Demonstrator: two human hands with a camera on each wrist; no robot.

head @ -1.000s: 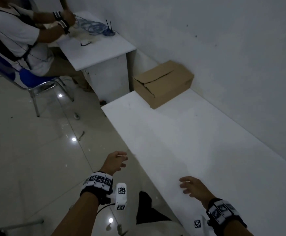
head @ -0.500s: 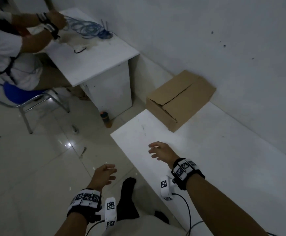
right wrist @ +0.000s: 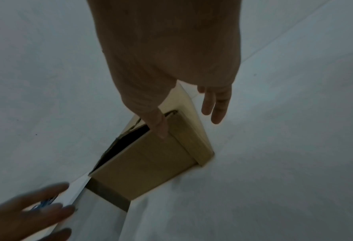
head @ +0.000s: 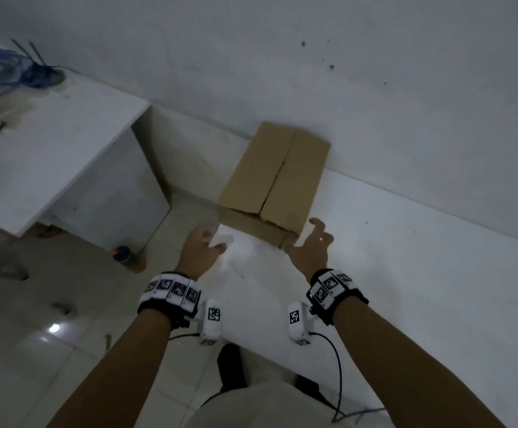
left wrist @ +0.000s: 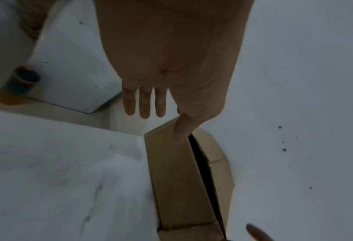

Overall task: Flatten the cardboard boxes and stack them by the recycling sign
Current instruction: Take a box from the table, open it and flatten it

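Cardboard box (head: 274, 183), flaps nearly closed, contents unseen, sits on the table (head: 406, 273); both hands released.

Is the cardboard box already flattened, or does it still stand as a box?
Not flattened: the cardboard box keeps its side wall, top flaps folded over, with a dark gap.

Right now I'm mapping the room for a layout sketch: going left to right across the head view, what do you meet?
Blue cable coil → white desk → orange-and-dark bottle → left hand → cardboard box → right hand.
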